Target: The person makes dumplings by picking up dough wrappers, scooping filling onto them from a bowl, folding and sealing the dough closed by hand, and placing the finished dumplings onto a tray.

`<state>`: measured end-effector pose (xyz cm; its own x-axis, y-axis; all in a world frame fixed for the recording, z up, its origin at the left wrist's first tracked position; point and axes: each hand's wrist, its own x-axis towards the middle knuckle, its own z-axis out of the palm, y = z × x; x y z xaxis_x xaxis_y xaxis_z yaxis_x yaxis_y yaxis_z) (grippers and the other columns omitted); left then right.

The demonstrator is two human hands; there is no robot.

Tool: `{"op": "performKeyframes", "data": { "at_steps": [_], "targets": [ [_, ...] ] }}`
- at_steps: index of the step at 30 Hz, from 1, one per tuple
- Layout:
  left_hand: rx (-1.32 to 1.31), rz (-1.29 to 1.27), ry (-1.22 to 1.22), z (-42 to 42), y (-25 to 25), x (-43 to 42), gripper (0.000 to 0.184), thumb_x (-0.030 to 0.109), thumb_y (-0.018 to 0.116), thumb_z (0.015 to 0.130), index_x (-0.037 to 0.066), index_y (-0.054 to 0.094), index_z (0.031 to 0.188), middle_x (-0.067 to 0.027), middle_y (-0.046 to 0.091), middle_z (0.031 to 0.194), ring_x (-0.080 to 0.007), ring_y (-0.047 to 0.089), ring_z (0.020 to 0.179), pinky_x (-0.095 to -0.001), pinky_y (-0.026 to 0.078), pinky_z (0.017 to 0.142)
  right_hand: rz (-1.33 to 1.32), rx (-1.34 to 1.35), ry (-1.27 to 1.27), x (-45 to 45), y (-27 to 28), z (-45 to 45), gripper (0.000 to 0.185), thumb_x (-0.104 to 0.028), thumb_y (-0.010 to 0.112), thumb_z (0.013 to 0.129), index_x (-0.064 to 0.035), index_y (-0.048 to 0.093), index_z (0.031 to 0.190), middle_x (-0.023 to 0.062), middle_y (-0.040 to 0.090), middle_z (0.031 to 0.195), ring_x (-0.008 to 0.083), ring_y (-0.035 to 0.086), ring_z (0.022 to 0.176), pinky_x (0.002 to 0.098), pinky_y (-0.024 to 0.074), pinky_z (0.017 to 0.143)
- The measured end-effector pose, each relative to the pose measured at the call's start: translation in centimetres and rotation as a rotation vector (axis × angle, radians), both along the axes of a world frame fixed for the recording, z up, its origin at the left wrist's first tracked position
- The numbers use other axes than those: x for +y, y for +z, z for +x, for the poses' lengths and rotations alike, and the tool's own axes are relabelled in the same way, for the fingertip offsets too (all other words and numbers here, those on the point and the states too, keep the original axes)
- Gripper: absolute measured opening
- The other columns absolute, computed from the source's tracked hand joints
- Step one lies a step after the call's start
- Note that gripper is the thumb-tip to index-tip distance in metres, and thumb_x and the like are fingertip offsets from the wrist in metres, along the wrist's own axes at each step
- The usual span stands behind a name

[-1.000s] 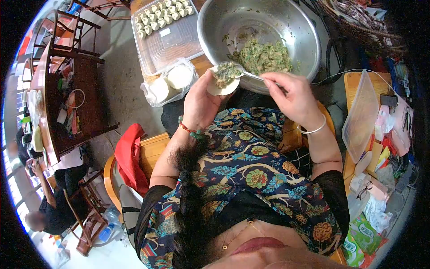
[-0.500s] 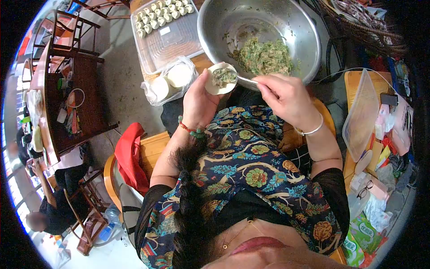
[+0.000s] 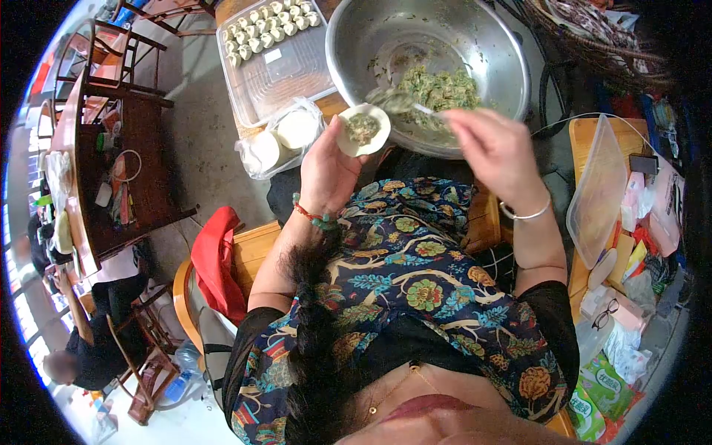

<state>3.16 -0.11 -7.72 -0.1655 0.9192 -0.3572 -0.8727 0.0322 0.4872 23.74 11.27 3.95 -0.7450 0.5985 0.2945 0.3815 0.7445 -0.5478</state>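
A round dumpling wrapper (image 3: 378,126) rests on the fingers of my left hand (image 3: 328,174), with green-and-meat filling (image 3: 363,129) in its middle. My right hand (image 3: 495,152) is closed round the handle of a spoon (image 3: 428,110), slightly blurred by motion. The spoon's head, with some filling on it, is over the near left part of a large metal bowl (image 3: 517,74). A mound of green filling (image 3: 439,89) lies in that bowl. Just left of my left hand, stacks of wrappers (image 3: 297,129) sit in a clear plastic bag (image 3: 259,167).
A clear tray (image 3: 256,89) at the upper left holds rows of folded dumplings (image 3: 261,30). A red cloth (image 3: 215,259) hangs at my left. On the right, a wooden surface (image 3: 586,141) carries a plastic lid (image 3: 599,200), glasses and packets. Another person (image 3: 93,341) sits at far left.
The spoon has moved from the wrapper out over the bowl, and my right hand has shifted right. The filling stays on the wrapper in my left hand.
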Motion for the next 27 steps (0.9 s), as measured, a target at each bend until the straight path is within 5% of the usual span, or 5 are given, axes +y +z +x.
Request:
{"op": "performKeyframes", "data": {
  "at_steps": [7,17,21,24,27],
  "targets": [
    [0.018,-0.005,0.043,-0.1,0.2,-0.2,0.04,0.033,0.044,0.102,0.002,0.053,0.126,-0.01,0.064,0.12,-0.0202,0.063,0.106,-0.0324,0.052,0.08,0.341,-0.553,-0.175,5.3,-2.2,4.4,0.01,-0.003,0.058,0.082,0.0021,0.066,0.085,0.0209,0.064,0.081,0.0352,0.066,0.075,0.0416,0.0539,0.067],
    [-0.023,0.07,-0.016,-0.4,0.1,-0.4,0.048,0.038,0.039,0.103,0.001,0.049,0.132,-0.0105,0.062,0.124,-0.0206,0.062,0.108,-0.0331,0.052,0.082,0.163,-0.79,-0.04,7.0,-10.1,4.0,0.01,-0.004,0.058,0.079,0.0036,0.064,0.076,0.0219,0.063,0.085,0.0357,0.065,0.085,0.0444,0.0529,0.075],
    [-0.049,0.031,-0.005,-0.5,0.6,-0.2,0.048,0.038,0.037,0.104,0.001,0.048,0.133,-0.011,0.062,0.125,-0.0218,0.062,0.109,-0.0336,0.052,0.081,0.175,-0.581,-0.011,4.3,-4.5,1.8,0.02,-0.017,0.067,0.083,-0.0026,0.065,0.097,0.0111,0.058,0.113,0.0274,0.053,0.11,0.0432,0.0426,0.091],
    [-0.07,-0.02,-0.017,-0.2,1.0,-0.2,0.051,0.039,0.033,0.104,-0.001,0.047,0.133,-0.0131,0.058,0.129,-0.0244,0.059,0.116,-0.0354,0.051,0.091,0.174,-0.032,0.366,2.4,-3.2,-1.1,0.022,-0.016,0.069,0.08,-0.0057,0.065,0.099,0.0086,0.058,0.11,0.027,0.052,0.109,0.0399,0.0403,0.094],
    [-0.152,0.072,-0.081,0.0,1.5,-0.3,0.053,0.04,0.032,0.104,-0.001,0.045,0.135,-0.0141,0.059,0.128,-0.0256,0.06,0.113,-0.0369,0.053,0.092,0.274,0.073,0.47,0.4,-3.1,-3.1,0.022,-0.015,0.071,0.077,-0.0084,0.065,0.097,0.0065,0.058,0.114,0.0251,0.054,0.108,0.0391,0.0412,0.092]
  ]
}}
